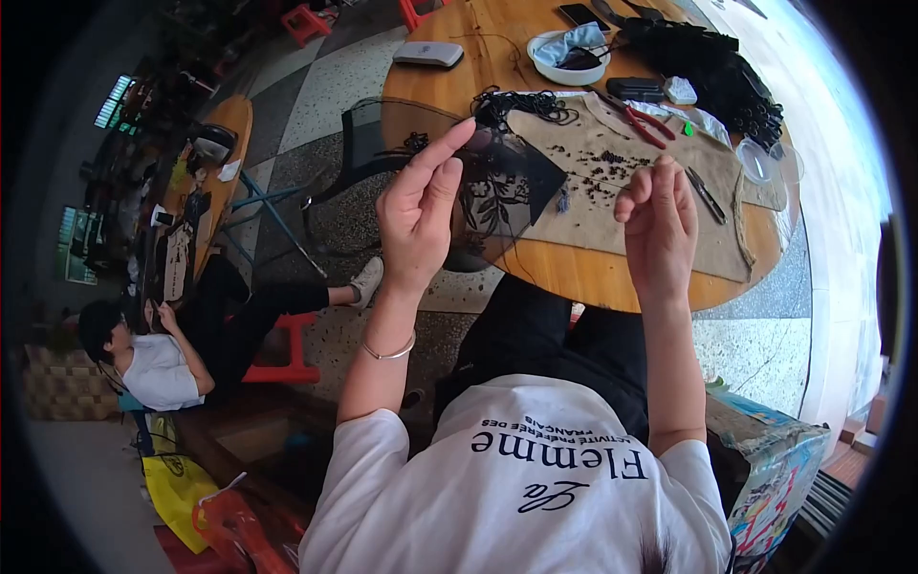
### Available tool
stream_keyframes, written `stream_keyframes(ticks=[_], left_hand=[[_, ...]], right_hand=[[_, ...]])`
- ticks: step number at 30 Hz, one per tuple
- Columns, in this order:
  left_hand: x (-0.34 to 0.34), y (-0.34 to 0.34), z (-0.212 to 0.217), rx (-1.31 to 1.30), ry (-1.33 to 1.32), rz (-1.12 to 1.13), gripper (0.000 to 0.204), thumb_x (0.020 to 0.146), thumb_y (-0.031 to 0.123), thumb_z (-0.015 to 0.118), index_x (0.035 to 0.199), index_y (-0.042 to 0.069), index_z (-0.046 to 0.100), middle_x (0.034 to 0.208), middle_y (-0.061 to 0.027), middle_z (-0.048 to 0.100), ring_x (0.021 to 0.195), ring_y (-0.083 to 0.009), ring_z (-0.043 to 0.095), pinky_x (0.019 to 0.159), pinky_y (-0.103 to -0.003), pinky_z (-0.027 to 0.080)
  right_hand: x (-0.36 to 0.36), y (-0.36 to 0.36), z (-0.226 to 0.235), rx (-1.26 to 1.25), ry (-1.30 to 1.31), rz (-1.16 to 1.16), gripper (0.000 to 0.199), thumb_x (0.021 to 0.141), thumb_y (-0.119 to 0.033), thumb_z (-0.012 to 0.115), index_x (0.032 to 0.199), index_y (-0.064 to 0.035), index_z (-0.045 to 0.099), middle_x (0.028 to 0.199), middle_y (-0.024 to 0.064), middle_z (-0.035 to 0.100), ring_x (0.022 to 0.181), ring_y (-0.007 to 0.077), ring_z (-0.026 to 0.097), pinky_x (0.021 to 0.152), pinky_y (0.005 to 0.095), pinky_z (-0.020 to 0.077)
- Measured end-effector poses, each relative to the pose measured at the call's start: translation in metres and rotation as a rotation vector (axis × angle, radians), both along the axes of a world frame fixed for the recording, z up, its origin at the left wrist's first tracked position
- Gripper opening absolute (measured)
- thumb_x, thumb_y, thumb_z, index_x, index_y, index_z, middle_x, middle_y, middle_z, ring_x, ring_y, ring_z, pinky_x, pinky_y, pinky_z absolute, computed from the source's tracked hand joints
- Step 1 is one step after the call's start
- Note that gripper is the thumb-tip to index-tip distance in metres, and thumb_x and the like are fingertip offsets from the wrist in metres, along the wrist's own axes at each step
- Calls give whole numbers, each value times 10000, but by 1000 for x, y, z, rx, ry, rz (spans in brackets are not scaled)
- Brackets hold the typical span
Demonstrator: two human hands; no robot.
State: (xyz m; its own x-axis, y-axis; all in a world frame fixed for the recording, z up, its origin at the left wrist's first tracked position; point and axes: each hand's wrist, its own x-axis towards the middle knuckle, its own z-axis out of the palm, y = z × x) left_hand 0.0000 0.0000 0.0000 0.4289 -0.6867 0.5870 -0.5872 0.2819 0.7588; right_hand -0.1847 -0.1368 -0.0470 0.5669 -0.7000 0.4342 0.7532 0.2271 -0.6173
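My left hand (421, 215) is closed, thumb and index finger pinching a sheer black mesh garment (497, 177) with dark leaf-patterned lace. The garment hangs over the table's near-left edge, its black straps dangling beside my wrist. My right hand (660, 225) is raised over the right part of a beige cloth (612, 225), its thumb and fingertips pressed together. Whatever they pinch is too fine to make out. Small dark beads (604, 165) lie scattered on the cloth between my hands. Close to my right fingers are a slim dark snipping tool (706, 196) and red-handled pliers (650, 126).
Black cords (526, 105) are heaped at the cloth's far edge. Beyond sit a white bowl (568, 73) with a blue mask, a black case (635, 90) and piled black material (708, 72). Clear round lids (755, 163) lie at right. A seated person (163, 368) is at far left.
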Motion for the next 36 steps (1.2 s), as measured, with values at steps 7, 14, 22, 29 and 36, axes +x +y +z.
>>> stream_keyframes(ticks=[7, 14, 22, 29, 36], left_hand=[[35, 9, 6, -42, -229, 115, 314, 874, -17, 547, 1182, 28, 593, 1099, -77, 648, 915, -88, 608, 767, -218, 477], [49, 39, 3, -11, -175, 249, 333, 860, -43, 539, 1189, -2, 575, 1146, -83, 626, 981, -101, 590, 841, -220, 449], [16, 75, -6, 63, -14, 265, 351, 843, -75, 529, 1186, -14, 575, 1111, -79, 631, 985, -95, 578, 870, -213, 438], [-19, 101, -32, 177, 240, 285, 399, 813, -104, 538, 1200, -11, 565, 1090, -79, 624, 955, -106, 586, 865, -216, 445], [-94, 155, -44, 92, 460, 493, 387, 788, -95, 580, 1167, -18, 584, 1057, -88, 630, 916, -121, 596, 846, -228, 456]], right_hand=[[-98, -62, -34, 153, -198, -132, 199, 959, -106, 443, 1120, 2, 399, 872, 32, 415, 764, 106, 433, 718, 219, 436], [-331, -168, -86, 255, -338, -146, 93, 941, -13, 432, 1020, 16, 392, 862, 61, 388, 786, 159, 427, 733, 273, 425], [-689, -278, -187, 284, 374, -931, 218, 915, -41, 413, 1104, 49, 474, 1084, 146, 503, 1015, 249, 484, 890, 317, 435], [-928, -265, -227, 142, 975, -1369, 363, 904, -57, 392, 1238, 47, 488, 1241, 168, 532, 1152, 273, 500, 957, 317, 428], [-1024, -252, -262, 115, 942, -1279, 355, 896, -82, 418, 1217, 35, 511, 1204, 162, 552, 1120, 261, 520, 923, 325, 439]])
